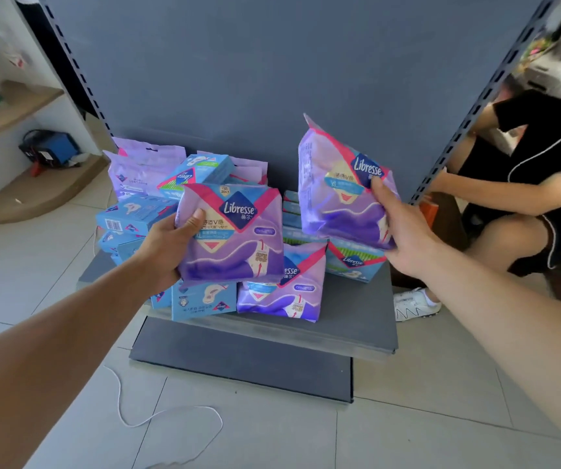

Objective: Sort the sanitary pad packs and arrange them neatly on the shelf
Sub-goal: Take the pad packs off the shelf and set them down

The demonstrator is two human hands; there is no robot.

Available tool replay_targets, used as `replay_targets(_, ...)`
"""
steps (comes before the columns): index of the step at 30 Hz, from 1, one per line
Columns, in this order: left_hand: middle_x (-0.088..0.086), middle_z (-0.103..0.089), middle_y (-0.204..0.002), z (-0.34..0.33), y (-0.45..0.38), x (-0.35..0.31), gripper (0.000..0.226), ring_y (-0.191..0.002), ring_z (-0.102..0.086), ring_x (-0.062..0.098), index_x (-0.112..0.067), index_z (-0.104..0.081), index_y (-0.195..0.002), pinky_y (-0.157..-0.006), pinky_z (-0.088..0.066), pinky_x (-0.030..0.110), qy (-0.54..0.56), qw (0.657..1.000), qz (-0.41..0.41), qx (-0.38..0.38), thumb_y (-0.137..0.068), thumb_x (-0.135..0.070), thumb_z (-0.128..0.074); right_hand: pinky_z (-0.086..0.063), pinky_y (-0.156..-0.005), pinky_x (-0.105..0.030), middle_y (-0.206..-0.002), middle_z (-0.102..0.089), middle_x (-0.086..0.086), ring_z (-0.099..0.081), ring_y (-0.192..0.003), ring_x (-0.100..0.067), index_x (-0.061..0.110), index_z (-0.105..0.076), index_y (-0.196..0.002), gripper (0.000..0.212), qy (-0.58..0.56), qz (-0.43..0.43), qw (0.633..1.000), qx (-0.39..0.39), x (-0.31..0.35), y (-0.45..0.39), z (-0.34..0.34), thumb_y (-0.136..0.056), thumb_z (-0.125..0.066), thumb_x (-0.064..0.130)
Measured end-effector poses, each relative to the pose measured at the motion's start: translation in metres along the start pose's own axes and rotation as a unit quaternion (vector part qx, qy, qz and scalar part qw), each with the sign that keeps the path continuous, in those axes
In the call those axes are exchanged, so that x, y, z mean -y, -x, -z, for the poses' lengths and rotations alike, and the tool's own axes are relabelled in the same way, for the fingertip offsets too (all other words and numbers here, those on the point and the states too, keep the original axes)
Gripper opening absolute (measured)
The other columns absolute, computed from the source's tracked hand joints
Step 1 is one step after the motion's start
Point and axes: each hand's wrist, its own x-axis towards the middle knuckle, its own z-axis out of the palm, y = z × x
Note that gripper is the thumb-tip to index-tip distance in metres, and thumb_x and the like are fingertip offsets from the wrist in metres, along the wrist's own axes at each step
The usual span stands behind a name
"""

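Soft, light purple plastic Libresse pad packs [235,238], [343,187]: your left hand [167,245] and right hand [404,228] fingers clamp their edges; grip mid-side, film crumples.

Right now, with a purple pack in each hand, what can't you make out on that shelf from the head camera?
- Boxes behind the purple pack in the left hand: count hidden by it.
- Blue stack at centre: mostly hidden by the pack in the right hand.
- Small print on both packs: too blurred to read.
- Shelf back left: covered by the piled lilac bags.
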Motion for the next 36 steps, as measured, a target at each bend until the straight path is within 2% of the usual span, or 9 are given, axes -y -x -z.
replay_targets(6, 0.008, -0.074, -0.084, -0.032, 0.022, 0.003, 0.021, -0.067, -0.071, 0.022, -0.007, -0.064, -0.102, -0.062, -0.061, 0.038, 0.016, 0.998, 0.000, 0.065, -0.097, -0.026, -0.057, -0.052, -0.096, -0.049, -0.110, -0.074, -0.009, -0.070, -0.101, -0.026, 0.017, -0.068, -0.113, 0.040, -0.005, 0.018, 0.994, 0.105, -0.038, 0.056, -0.040, -0.081, -0.071, 0.041)
replay_targets(9, 0.022, -0.067, -0.115, -0.044, 0.035, 0.002, 0.025, -0.099, -0.066, 0.036, -0.007, -0.065, -0.111, -0.088, -0.055, 0.051, 0.014, 0.992, 0.023, 0.123, -0.090, -0.019, -0.058, -0.051, -0.097, -0.053, -0.108, -0.075, -0.003, -0.071, -0.099, -0.024, 0.019, -0.064, -0.116, 0.041, 0.052, 0.041, 0.994, 0.086, -0.059, 0.081, -0.044, -0.084, -0.069, 0.044)
replay_targets(13, 0.020, -0.066, -0.113, -0.054, 0.058, 0.003, 0.020, -0.101, -0.064, 0.037, -0.009, -0.065, -0.106, -0.075, -0.060, 0.041, 0.025, 0.985, 0.038, 0.167, -0.089, -0.015, -0.056, -0.053, -0.096, -0.047, -0.112, -0.073, -0.004, -0.070, -0.102, -0.024, 0.020, -0.061, -0.117, 0.032, -0.008, 0.062, 0.996, 0.071, -0.079, 0.118, -0.037, -0.091, -0.061, 0.038)
replay_targets(15, 0.016, -0.071, -0.103, -0.062, 0.074, 0.008, 0.017, -0.099, -0.067, 0.039, -0.010, -0.068, -0.100, -0.078, -0.060, 0.042, 0.008, 0.986, 0.027, 0.164, -0.092, -0.018, -0.056, -0.054, -0.093, -0.046, -0.109, -0.074, -0.004, -0.071, -0.100, -0.023, 0.020, -0.063, -0.114, 0.025, -0.024, 0.083, 0.996, 0.027, -0.092, 0.137, -0.029, -0.093, -0.061, 0.035)
replay_targets(19, 0.008, -0.073, -0.111, -0.082, 0.108, 0.019, 0.055, -0.097, -0.071, 0.025, -0.017, -0.066, -0.113, -0.083, -0.057, 0.036, 0.008, 0.965, 0.085, 0.247, -0.097, -0.059, -0.034, -0.057, -0.088, -0.044, -0.108, -0.074, -0.002, -0.072, -0.097, -0.021, 0.021, -0.060, -0.115, 0.029, -0.039, 0.101, 0.989, -0.105, -0.121, 0.173, -0.004, -0.092, -0.063, 0.039)
replay_targets(23, 0.016, -0.069, -0.103, -0.119, 0.144, 0.061, 0.052, -0.077, -0.072, 0.015, -0.019, -0.042, -0.134, -0.070, -0.059, 0.028, -0.136, 0.952, 0.013, 0.274, -0.089, -0.033, -0.065, -0.057, -0.077, -0.032, -0.110, -0.068, 0.002, -0.070, -0.095, -0.014, 0.016, -0.043, -0.120, 0.038, -0.018, 0.101, 0.968, -0.228, -0.159, 0.216, 0.033, -0.094, -0.062, 0.038)
replay_targets(27, -0.002, -0.055, -0.097, -0.168, 0.194, 0.121, 0.080, -0.074, -0.062, 0.009, -0.018, -0.011, -0.150, -0.054, -0.054, 0.016, -0.202, 0.911, -0.008, 0.360, -0.090, 0.012, -0.055, -0.056, -0.068, -0.029, -0.107, -0.068, 0.004, -0.071, -0.087, -0.015, 0.027, -0.037, -0.120, 0.033, -0.007, 0.042, 0.949, -0.313, -0.205, 0.268, 0.088, -0.095, -0.057, 0.035)
replay_targets(31, -0.002, -0.061, -0.099, -0.202, 0.230, 0.189, 0.070, -0.073, -0.068, 0.007, -0.034, -0.013, -0.141, -0.067, -0.059, 0.026, -0.273, 0.856, -0.012, 0.439, -0.096, 0.001, -0.053, -0.044, -0.060, -0.026, -0.103, -0.064, -0.001, -0.064, -0.081, -0.011, 0.023, -0.040, -0.121, 0.032, 0.053, -0.034, 0.924, -0.377, -0.257, 0.322, 0.141, -0.095, -0.053, 0.037)
replay_targets(36, 0.008, -0.066, -0.108, -0.233, 0.263, 0.284, 0.045, -0.085, -0.070, 0.026, -0.029, -0.024, -0.132, -0.082, -0.058, 0.041, -0.420, 0.776, -0.051, 0.468, -0.099, -0.018, -0.052, -0.051, -0.065, -0.022, -0.109, -0.065, 0.003, -0.067, -0.091, -0.013, 0.024, -0.041, -0.116, 0.036, 0.043, -0.077, 0.900, -0.427, -0.339, 0.370, 0.184, -0.091, -0.064, 0.033)
